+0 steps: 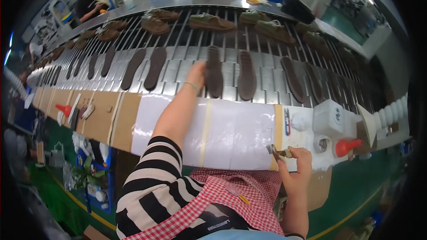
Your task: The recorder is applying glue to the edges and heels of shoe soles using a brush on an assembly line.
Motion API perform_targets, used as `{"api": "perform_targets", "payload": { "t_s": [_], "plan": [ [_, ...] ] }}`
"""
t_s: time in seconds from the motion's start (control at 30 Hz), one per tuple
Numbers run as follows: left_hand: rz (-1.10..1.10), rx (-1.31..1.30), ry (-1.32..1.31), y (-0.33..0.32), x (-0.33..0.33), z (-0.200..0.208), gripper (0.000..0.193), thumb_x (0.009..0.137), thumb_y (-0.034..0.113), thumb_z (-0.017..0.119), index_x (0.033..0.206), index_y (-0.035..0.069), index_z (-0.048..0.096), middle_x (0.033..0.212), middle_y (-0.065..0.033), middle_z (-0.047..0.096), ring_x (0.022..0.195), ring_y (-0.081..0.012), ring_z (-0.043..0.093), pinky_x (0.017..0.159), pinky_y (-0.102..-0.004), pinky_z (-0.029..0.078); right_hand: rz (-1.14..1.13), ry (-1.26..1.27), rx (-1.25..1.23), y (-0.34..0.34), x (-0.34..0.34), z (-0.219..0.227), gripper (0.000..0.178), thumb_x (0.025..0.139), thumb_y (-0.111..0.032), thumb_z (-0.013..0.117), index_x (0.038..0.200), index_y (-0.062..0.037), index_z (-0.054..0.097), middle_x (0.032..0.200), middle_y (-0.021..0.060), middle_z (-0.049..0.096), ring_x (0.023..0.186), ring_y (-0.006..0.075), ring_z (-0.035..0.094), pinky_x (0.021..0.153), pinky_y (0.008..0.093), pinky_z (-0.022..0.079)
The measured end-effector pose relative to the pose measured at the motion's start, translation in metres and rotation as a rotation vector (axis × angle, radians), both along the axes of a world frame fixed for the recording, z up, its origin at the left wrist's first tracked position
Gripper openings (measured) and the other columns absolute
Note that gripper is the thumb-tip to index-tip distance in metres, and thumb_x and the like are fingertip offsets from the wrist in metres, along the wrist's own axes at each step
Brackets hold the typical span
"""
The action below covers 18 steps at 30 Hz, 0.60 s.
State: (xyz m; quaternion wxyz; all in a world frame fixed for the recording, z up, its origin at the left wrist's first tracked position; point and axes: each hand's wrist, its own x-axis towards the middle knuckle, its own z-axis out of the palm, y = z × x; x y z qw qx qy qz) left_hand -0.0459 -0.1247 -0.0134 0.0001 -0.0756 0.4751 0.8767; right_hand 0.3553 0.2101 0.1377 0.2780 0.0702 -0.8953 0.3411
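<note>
My left hand (197,76) reaches out over the conveyor to a dark brown shoe sole (214,73). It grips the sole by its left edge, with the fingertips hidden behind it and slightly blurred. Just right of it lies another brown sole (247,75) on the metal slats. Near the right end of the white-covered work ledge (240,126), my right hand (297,171) is closed round a small brush (281,153), its flat head pointing left. The brush is above the ledge, well apart from the soles.
Several soles and brown shoes (211,22) line the conveyor (178,69). At right on the ledge stand a translucent white container (329,118), a red-nozzled bottle (348,147) and a ribbed white hose (392,114). Another red nozzle (64,109) lies on cardboard at left. Other people work beyond the conveyor.
</note>
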Motion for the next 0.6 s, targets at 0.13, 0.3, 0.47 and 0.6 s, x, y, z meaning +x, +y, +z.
{"api": "perform_targets", "payload": {
  "t_s": [0.13,0.3,0.47,0.6],
  "plan": [
    [0.402,-1.247,0.207,-0.078,-0.005,0.014,0.042,0.095,0.024,0.063,0.132,0.004,0.064,0.131,-0.0159,0.066,0.124,-0.0301,0.061,0.108,-0.0413,0.045,-0.043,0.068,0.153,0.017,0.005,-0.004,0.047,0.069,-0.005,0.079,0.115,-0.0043,0.066,0.113,0.0145,0.065,0.110,0.0354,0.060,0.095,0.0453,0.047],
    [0.421,-2.132,-0.043,-0.238,0.021,0.018,0.070,0.092,0.046,0.065,0.147,0.006,0.048,0.142,-0.0245,0.056,0.133,-0.0394,0.053,0.110,-0.0483,0.043,-0.109,0.077,0.068,0.047,0.008,-0.008,0.045,0.075,-0.015,0.076,0.118,-0.0060,0.065,0.114,0.0149,0.065,0.114,0.0352,0.058,0.101,0.0462,0.044],
    [0.096,-2.236,-0.051,-0.222,0.020,0.025,0.057,0.098,0.042,0.058,0.138,0.002,0.057,0.128,-0.0284,0.064,0.119,-0.0431,0.061,0.102,-0.0463,0.049,-0.259,0.068,-0.062,0.053,0.009,0.000,0.043,0.076,-0.010,0.076,0.117,-0.0064,0.065,0.112,0.0136,0.065,0.112,0.0328,0.058,0.099,0.0457,0.045],
    [0.248,-0.887,0.177,-0.220,0.017,0.040,0.047,0.101,0.037,0.059,0.128,-0.002,0.064,0.120,-0.0144,0.070,0.112,-0.0302,0.067,0.095,-0.0413,0.053,-0.341,0.136,0.188,0.097,0.015,0.012,0.039,0.074,-0.012,0.077,0.111,-0.0082,0.067,0.110,0.0119,0.064,0.112,0.0338,0.057,0.100,0.0456,0.043]
  ]
}}
